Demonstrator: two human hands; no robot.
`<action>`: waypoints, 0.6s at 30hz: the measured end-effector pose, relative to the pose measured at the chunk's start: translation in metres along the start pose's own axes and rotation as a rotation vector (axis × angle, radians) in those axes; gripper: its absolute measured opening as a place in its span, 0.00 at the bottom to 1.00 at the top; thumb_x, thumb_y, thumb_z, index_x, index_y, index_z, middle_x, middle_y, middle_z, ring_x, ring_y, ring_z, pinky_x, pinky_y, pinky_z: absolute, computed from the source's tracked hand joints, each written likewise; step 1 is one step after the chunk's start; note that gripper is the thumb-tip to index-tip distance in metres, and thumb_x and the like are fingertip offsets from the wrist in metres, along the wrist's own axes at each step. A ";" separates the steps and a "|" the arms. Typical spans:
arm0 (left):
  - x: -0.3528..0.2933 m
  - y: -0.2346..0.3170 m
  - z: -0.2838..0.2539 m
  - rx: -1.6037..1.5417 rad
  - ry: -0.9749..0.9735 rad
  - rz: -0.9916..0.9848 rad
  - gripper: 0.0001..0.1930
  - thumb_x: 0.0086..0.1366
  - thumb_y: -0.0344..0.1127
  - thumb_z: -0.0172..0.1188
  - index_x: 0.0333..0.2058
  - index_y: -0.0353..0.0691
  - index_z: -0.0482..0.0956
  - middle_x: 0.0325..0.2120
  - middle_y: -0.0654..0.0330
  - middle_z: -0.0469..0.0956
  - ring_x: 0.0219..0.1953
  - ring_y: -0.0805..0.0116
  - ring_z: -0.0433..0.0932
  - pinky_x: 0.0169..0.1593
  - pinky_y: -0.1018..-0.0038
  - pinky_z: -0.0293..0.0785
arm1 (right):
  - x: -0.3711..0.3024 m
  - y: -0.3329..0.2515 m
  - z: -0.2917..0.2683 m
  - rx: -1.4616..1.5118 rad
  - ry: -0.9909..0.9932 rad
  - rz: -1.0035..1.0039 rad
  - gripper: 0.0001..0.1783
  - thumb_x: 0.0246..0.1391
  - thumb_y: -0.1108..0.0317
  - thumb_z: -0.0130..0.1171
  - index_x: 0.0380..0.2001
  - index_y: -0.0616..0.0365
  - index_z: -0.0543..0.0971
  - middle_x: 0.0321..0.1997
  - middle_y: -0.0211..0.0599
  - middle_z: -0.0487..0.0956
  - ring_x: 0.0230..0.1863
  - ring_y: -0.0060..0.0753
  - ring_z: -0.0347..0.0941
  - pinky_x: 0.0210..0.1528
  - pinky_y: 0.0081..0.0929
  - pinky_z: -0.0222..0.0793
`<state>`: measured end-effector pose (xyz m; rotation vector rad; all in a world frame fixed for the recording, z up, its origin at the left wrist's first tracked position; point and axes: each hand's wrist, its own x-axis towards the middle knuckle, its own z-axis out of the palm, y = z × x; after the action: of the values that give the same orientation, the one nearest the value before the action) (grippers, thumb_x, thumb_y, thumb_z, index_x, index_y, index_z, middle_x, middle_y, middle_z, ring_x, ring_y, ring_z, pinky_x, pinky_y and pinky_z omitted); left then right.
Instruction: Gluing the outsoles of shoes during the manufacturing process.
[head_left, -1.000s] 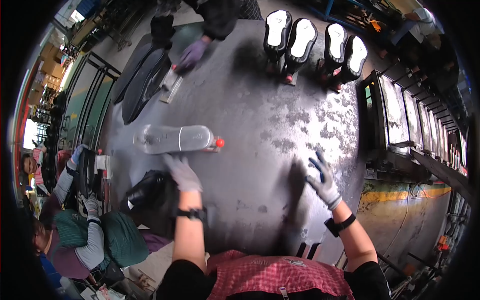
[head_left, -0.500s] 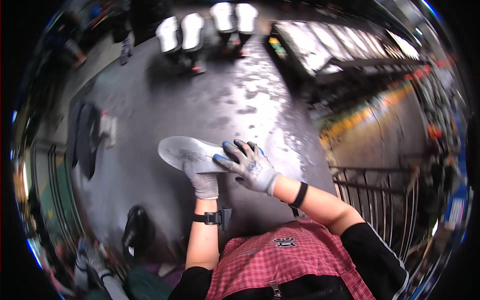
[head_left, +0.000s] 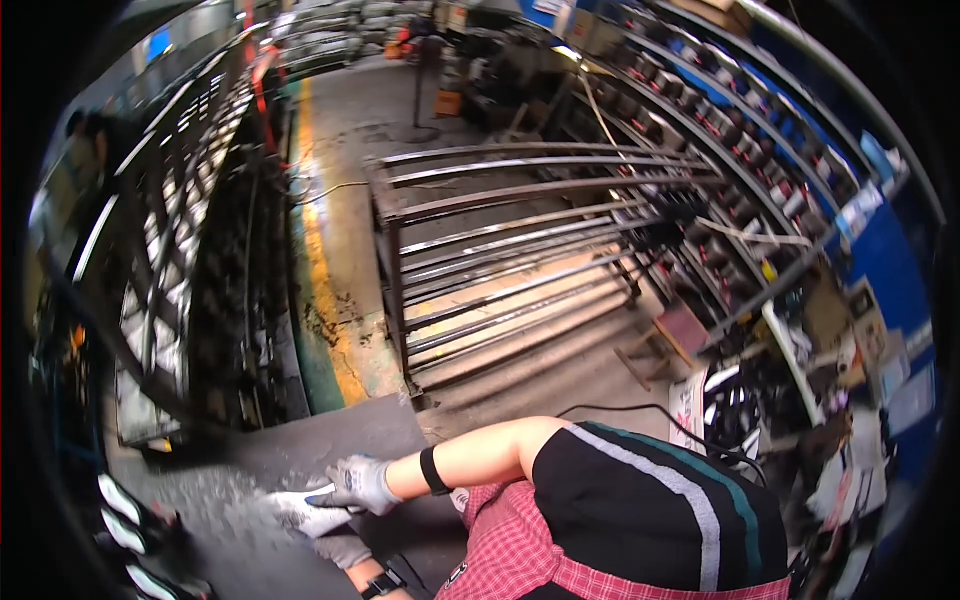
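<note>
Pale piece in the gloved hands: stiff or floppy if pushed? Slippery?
Probably stiff: the pale piece juts past the right hand and left hand without visible sag. Possibly slick: its bright face looks smooth, though blurred.

Down at seven o'clock I count two gloved hands, a left hand and a right hand, one pale sole-shaped piece at them, and two dark wristbands. Three white-topped black forms at eight, one yellow floor stripe at nine, one orange crate near twelve, one low stool past three. Shelved pieces towards two blur beyond counting.
</note>
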<state>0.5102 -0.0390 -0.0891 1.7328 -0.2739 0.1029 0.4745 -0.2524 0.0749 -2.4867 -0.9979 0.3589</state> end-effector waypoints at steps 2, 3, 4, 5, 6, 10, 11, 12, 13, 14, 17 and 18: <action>0.014 -0.002 0.026 -0.013 -0.132 -0.014 0.09 0.66 0.30 0.49 0.41 0.34 0.76 0.36 0.60 0.76 0.38 0.71 0.75 0.43 0.70 0.75 | -0.024 0.005 -0.006 -0.028 -0.043 0.067 0.46 0.48 0.59 0.61 0.70 0.32 0.55 0.53 0.56 0.69 0.50 0.56 0.71 0.49 0.47 0.69; 0.021 0.005 0.043 -0.019 -0.199 -0.025 0.09 0.66 0.30 0.49 0.40 0.34 0.76 0.36 0.59 0.76 0.38 0.70 0.75 0.43 0.70 0.75 | -0.037 0.007 -0.011 -0.030 -0.072 0.094 0.47 0.47 0.59 0.61 0.71 0.32 0.53 0.54 0.57 0.69 0.50 0.56 0.71 0.50 0.47 0.68; 0.026 0.012 0.061 -0.026 -0.263 -0.038 0.09 0.66 0.30 0.49 0.40 0.34 0.76 0.36 0.59 0.76 0.38 0.70 0.76 0.43 0.70 0.75 | -0.047 0.013 -0.004 -0.010 -0.026 0.089 0.48 0.47 0.60 0.61 0.71 0.33 0.52 0.56 0.58 0.68 0.51 0.56 0.70 0.51 0.47 0.68; 0.030 0.021 0.083 -0.035 -0.329 -0.050 0.09 0.66 0.30 0.49 0.40 0.34 0.76 0.36 0.59 0.76 0.38 0.70 0.76 0.43 0.70 0.75 | -0.059 0.023 0.000 0.045 -0.054 0.105 0.54 0.43 0.56 0.66 0.72 0.35 0.49 0.60 0.59 0.65 0.54 0.57 0.69 0.54 0.47 0.67; 0.031 0.029 0.101 -0.041 -0.382 -0.065 0.09 0.66 0.30 0.50 0.40 0.33 0.77 0.36 0.58 0.77 0.38 0.70 0.76 0.44 0.70 0.76 | -0.074 0.034 0.002 0.096 -0.029 0.041 0.58 0.39 0.53 0.69 0.72 0.38 0.48 0.63 0.60 0.63 0.57 0.60 0.67 0.57 0.48 0.65; 0.029 0.061 0.196 -0.074 -0.567 -0.122 0.09 0.66 0.30 0.50 0.39 0.33 0.78 0.35 0.57 0.78 0.38 0.69 0.78 0.44 0.70 0.76 | -0.158 0.107 0.019 0.399 0.154 -0.010 0.69 0.32 0.45 0.74 0.72 0.48 0.43 0.71 0.61 0.52 0.67 0.69 0.57 0.67 0.49 0.56; 0.023 0.067 0.220 -0.080 -0.593 -0.142 0.10 0.66 0.30 0.50 0.39 0.33 0.78 0.35 0.57 0.78 0.38 0.68 0.78 0.44 0.69 0.76 | -0.192 0.129 0.012 0.373 0.201 0.039 0.64 0.37 0.44 0.72 0.72 0.50 0.47 0.70 0.62 0.54 0.65 0.66 0.59 0.66 0.47 0.58; 0.014 0.076 0.248 -0.089 -0.621 -0.159 0.10 0.66 0.30 0.51 0.39 0.33 0.78 0.35 0.57 0.79 0.38 0.68 0.78 0.44 0.69 0.76 | -0.226 0.155 0.005 0.383 0.204 0.125 0.59 0.41 0.45 0.69 0.71 0.51 0.50 0.70 0.61 0.56 0.65 0.64 0.60 0.65 0.46 0.60; 0.007 0.084 0.279 -0.096 -0.659 -0.173 0.10 0.66 0.30 0.51 0.39 0.32 0.79 0.35 0.56 0.79 0.38 0.68 0.78 0.44 0.69 0.76 | -0.263 0.185 0.000 0.396 0.216 0.217 0.54 0.44 0.46 0.67 0.69 0.53 0.54 0.70 0.60 0.57 0.65 0.61 0.61 0.64 0.44 0.62; 0.001 0.091 0.307 -0.096 -0.695 -0.187 0.10 0.66 0.30 0.51 0.39 0.32 0.79 0.35 0.56 0.79 0.38 0.67 0.79 0.44 0.69 0.76 | -0.305 0.219 -0.001 0.393 0.250 0.312 0.48 0.49 0.47 0.63 0.68 0.53 0.57 0.67 0.57 0.61 0.63 0.58 0.64 0.63 0.43 0.63; -0.014 0.109 0.412 -0.100 -0.787 -0.225 0.10 0.66 0.30 0.51 0.38 0.32 0.80 0.34 0.55 0.80 0.38 0.67 0.80 0.44 0.69 0.77 | -0.455 0.309 -0.006 0.325 0.509 0.582 0.33 0.58 0.51 0.55 0.64 0.50 0.65 0.57 0.48 0.73 0.54 0.54 0.72 0.58 0.41 0.69; -0.020 0.118 0.453 -0.102 -0.807 -0.244 0.10 0.66 0.30 0.52 0.38 0.32 0.80 0.34 0.55 0.80 0.37 0.66 0.80 0.44 0.69 0.77 | -0.511 0.330 -0.023 0.362 0.594 0.668 0.31 0.59 0.50 0.53 0.62 0.49 0.67 0.54 0.46 0.75 0.52 0.51 0.74 0.56 0.40 0.70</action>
<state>0.4245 -0.4984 -0.0629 1.6189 -0.6359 -0.7898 0.3174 -0.8316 -0.0262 -2.2925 0.1358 -0.0226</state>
